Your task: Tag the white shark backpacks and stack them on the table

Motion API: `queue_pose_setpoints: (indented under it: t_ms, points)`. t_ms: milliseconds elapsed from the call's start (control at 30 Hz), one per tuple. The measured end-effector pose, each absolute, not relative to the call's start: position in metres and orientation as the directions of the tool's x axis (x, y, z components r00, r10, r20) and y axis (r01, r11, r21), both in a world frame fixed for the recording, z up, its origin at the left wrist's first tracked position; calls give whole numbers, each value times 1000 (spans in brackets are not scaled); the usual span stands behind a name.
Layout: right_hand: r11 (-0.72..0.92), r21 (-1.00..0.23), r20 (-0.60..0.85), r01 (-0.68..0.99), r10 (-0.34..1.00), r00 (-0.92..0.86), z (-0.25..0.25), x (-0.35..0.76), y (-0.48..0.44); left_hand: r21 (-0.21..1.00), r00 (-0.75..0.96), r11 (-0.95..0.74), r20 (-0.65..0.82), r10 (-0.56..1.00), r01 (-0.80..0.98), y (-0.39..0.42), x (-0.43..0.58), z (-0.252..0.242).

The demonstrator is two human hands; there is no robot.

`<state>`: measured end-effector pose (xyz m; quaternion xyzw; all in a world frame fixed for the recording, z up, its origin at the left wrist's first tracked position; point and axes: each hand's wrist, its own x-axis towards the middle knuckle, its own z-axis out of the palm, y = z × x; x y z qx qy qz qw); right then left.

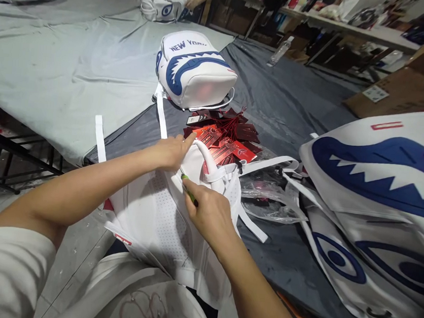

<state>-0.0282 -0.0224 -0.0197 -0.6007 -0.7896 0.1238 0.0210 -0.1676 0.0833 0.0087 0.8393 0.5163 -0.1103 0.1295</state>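
A white backpack (170, 214) with a dotted back panel lies across my lap and the table edge. My left hand (175, 152) grips its top edge beside the carry handle (205, 154), index finger stretched forward. In my right hand (209, 208) is a small tool with a green and black handle (190, 190), its tip against the backpack close to my left hand. What kind of tool it is stays hidden by my fingers. Red hang tags (222, 147) with strings are heaped just beyond the backpack's top.
A white backpack with a blue shark mouth (195, 73) stands ahead. More such backpacks (385, 169) are stacked at right, by a clear plastic bag (273, 201). Farther back are a bottle (281, 51), a cardboard box (407, 84) and another person's hand (191, 3) at a backpack.
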Motion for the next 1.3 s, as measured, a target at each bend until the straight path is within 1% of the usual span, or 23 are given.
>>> queue_pose_setpoints:
  t_ms: [100, 233, 367, 533, 600, 767, 867, 1000, 1067, 1167, 1233, 1300]
  points:
    - [282, -230, -87, 932, 947, -308, -19, -29, -20, 105, 439, -429, -313, 842, 897, 84, -168, 8]
    - [238, -183, -143, 954, 954, -265, -18, -27, -21, 111, 434, -421, -316, 844, 900, 84, -167, 8]
    - [258, -230, -103, 939, 952, -287, -17, -30, -21, 114, 442, -428, -306, 844, 897, 85, -168, 5]
    - [224, -167, -153, 960, 956, -250, -15, -33, -22, 122, 455, -439, -288, 843, 890, 87, -170, 2]
    - [230, -188, -134, 955, 957, -257, -16, -32, -23, 136, 459, -438, -288, 841, 889, 86, -170, 3]
    - [209, -220, -121, 953, 963, -239, -20, -29, -25, 120, 439, -423, -303, 846, 898, 84, -169, 6]
    - [230, -286, -70, 930, 963, -260, -21, -29, -25, 120, 442, -426, -287, 850, 897, 83, -169, 6]
    - [193, -312, -88, 930, 969, -231, -19, -33, -24, 129, 456, -438, -275, 846, 890, 82, -171, 7]
    - [173, -378, -82, 910, 972, -219, -17, -34, -24, 148, 471, -447, -259, 843, 882, 81, -173, 7]
    - [131, -543, -78, 829, 976, -205, -14, -21, -28, 152, 478, -453, -237, 846, 878, 84, -178, 2]
    - [94, -686, -60, 722, 981, -185, -13, -1, -39, 152, 487, -463, -223, 844, 873, 89, -180, -4]
    - [65, -810, 3, 583, 994, -105, -13, 27, -56, 158, 498, -473, -208, 842, 867, 93, -183, -9]
